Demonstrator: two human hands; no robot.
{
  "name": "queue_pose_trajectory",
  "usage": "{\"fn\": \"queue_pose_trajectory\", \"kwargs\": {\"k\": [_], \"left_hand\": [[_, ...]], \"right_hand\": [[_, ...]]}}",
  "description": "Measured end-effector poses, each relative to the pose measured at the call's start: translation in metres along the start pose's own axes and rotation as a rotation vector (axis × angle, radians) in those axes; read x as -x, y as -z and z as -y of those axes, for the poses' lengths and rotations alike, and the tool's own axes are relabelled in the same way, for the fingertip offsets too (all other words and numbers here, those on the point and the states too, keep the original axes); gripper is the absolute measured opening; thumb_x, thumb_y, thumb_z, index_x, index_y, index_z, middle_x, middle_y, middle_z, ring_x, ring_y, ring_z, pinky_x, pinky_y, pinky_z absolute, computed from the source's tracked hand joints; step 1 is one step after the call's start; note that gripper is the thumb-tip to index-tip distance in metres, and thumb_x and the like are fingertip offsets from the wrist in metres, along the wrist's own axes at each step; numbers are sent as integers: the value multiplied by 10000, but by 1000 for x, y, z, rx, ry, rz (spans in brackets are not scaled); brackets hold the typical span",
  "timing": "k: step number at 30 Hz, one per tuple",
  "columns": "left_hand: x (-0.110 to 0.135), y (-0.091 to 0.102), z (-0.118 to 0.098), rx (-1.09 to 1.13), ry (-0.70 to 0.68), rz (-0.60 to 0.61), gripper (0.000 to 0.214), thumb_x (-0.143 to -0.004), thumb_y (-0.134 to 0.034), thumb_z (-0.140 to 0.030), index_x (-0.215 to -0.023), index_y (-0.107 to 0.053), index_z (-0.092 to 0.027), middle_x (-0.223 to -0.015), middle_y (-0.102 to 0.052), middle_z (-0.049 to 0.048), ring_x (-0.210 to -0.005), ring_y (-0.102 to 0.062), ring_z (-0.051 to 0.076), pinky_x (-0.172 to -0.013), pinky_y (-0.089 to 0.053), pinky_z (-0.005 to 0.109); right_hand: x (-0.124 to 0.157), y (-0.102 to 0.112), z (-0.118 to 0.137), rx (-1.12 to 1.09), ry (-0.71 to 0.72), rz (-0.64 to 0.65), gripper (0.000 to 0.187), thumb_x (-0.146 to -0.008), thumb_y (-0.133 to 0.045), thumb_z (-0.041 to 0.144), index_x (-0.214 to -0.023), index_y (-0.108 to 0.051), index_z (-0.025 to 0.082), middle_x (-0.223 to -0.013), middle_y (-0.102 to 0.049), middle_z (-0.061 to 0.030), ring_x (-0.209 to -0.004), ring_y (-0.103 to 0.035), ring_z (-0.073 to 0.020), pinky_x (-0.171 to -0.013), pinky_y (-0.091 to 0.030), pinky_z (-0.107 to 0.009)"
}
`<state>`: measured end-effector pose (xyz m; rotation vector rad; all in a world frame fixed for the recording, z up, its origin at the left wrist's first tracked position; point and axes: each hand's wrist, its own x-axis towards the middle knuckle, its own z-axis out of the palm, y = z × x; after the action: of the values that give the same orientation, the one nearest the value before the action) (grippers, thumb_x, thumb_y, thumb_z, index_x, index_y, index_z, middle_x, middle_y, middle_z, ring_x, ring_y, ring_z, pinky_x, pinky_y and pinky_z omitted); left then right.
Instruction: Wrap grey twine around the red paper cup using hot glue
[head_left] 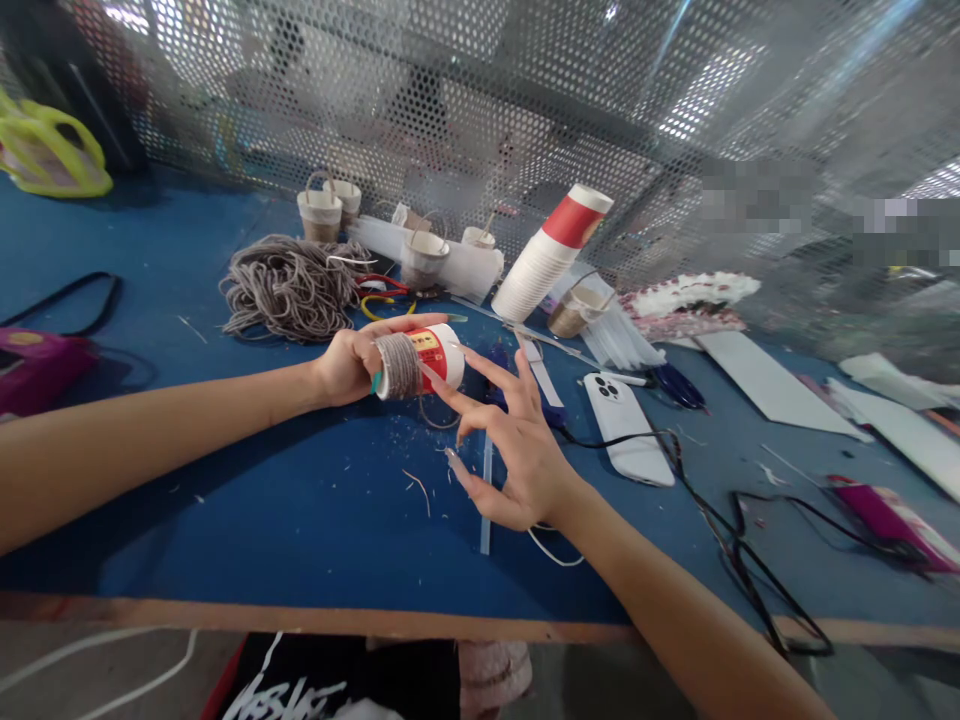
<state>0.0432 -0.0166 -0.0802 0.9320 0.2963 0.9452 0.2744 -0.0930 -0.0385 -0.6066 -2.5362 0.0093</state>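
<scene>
My left hand (341, 365) is wrapped round a paper cup (448, 352) that lies on its side in the air just above the table. Grey cord (400, 366) is wound in rows around one end of the cup; the rest shows red and white. My right hand (517, 435) is held open with its fingers spread, the fingertips at or very near the cup's printed side; whether they touch it I cannot tell. A thin loop of cord (437, 424) hangs below the cup. Behind my left hand lies a heap of grey cord (289, 288).
Behind stand a tall stack of paper cups (544, 255) and cord-wrapped cups with handles (321, 215). Yellow-and-red-handled tools (386, 300) lie near the heap. To the right are a white phone (628, 430), black cables (679, 470) and white boards (780, 385). A perforated metal screen (465, 90) backs the blue table.
</scene>
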Motion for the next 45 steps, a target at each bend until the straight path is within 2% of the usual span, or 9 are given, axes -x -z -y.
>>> {"fn": "queue_pose_trajectory", "kwargs": {"k": [4,10,14,17,19,22,28,35,45], "left_hand": [[1,-2,-2,4,-3,-34,1023,-369,-450,-161,-1386,-556,-102,-1088,-773,135,-888,-719,300,-728,-580,421],[1,-9,-5,-38,-29,-90,1049,-388,-457,-163,-1432,-517,-85,-1014,-773,121,-850,-702,290,-774,-553,438],[0,-8,-4,-15,-19,-140,1012,-367,-455,-148,-1369,-584,-82,-1029,-777,112,-878,-702,274,-819,-553,424],[-1,-4,-1,-48,3,-89,994,-361,-458,-135,-1344,-605,-98,-1057,-780,115,-876,-713,272,-825,-553,418],[-1,-2,0,-77,5,-35,995,-353,-460,-124,-1337,-608,-107,-1072,-780,117,-867,-718,267,-815,-550,403],[-2,0,1,-72,12,-8,999,-345,-463,-107,-1333,-608,-104,-1056,-786,120,-835,-722,254,-767,-549,364],[-1,-2,-1,-47,40,-4,1069,-352,-459,-111,-1418,-533,-96,-1034,-788,110,-845,-720,265,-742,-549,360],[1,-4,-1,-63,20,-65,1076,-353,-457,-124,-1426,-520,-87,-1009,-779,111,-847,-704,281,-756,-542,404],[1,-10,-5,-54,11,-155,964,-359,-455,-146,-1311,-606,-120,-961,-760,95,-818,-681,268,-716,-554,420]], "right_hand": [[-1,2,4,49,5,-21,167,-772,-564,241,-916,-483,268,-1327,-691,-69,-1444,-453,-323,-1262,-37,-681],[-2,3,-1,112,93,8,143,-757,-579,207,-884,-575,274,-1163,-759,-7,-1344,-543,-332,-1259,36,-684],[2,2,-3,65,139,-127,159,-747,-597,192,-843,-504,278,-1094,-779,11,-1181,-642,-292,-1252,-148,-680],[1,0,0,65,42,-208,241,-762,-609,222,-932,-449,283,-1293,-716,-43,-1237,-606,-292,-1220,-234,-687],[-1,-1,1,75,-9,-164,295,-773,-609,253,-999,-422,281,-1449,-614,-83,-1398,-473,-319,-1223,-179,-715],[-3,-3,0,60,-19,-63,307,-795,-579,278,-1052,-412,274,-1461,-597,-88,-1493,-346,-327,-1240,-41,-723],[-2,-2,-1,110,-4,-31,203,-814,-548,287,-978,-430,271,-1336,-672,-66,-1422,-448,-314,-1267,-8,-657],[-2,-1,2,106,5,-54,198,-819,-501,285,-1015,-508,264,-841,-723,-14,-1322,-538,-285,-1273,-36,-589],[-2,-2,5,131,8,-53,177,-815,-555,242,-992,-549,259,-1052,-776,-26,-1241,-608,-277,-1266,-78,-609]]}}
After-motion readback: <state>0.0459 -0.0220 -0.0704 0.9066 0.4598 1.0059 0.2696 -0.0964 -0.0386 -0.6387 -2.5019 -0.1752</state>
